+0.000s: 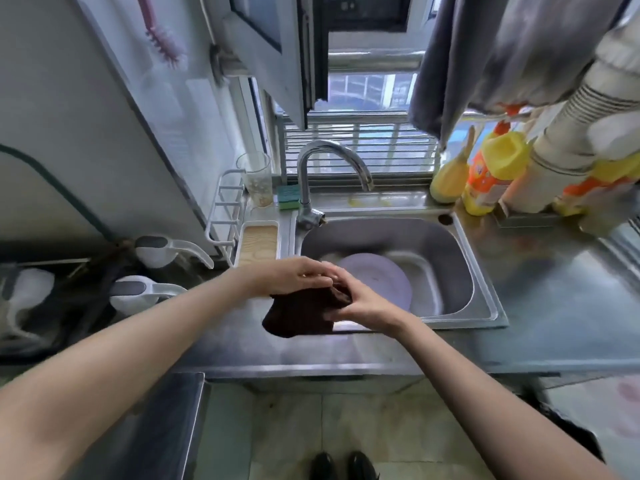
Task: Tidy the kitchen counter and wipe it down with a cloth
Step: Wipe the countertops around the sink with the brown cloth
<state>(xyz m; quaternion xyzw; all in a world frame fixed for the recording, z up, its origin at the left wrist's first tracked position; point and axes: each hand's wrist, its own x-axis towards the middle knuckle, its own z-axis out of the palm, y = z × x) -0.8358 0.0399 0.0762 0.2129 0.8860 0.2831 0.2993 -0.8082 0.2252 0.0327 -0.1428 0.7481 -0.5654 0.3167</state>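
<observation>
Together, left hand [294,275] and right hand [360,299] grip cloth [301,315].

Person: both forearms bare, no sleeves visible; left hand [294,277] and right hand [360,303] ungloved; black shoes [341,465] worn.

2 hands [294,277]; 1 cloth [301,315]; 1 plate [377,282]

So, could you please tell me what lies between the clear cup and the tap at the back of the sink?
In the head view, a green and yellow sponge sits between the clear cup and the tap.
</observation>
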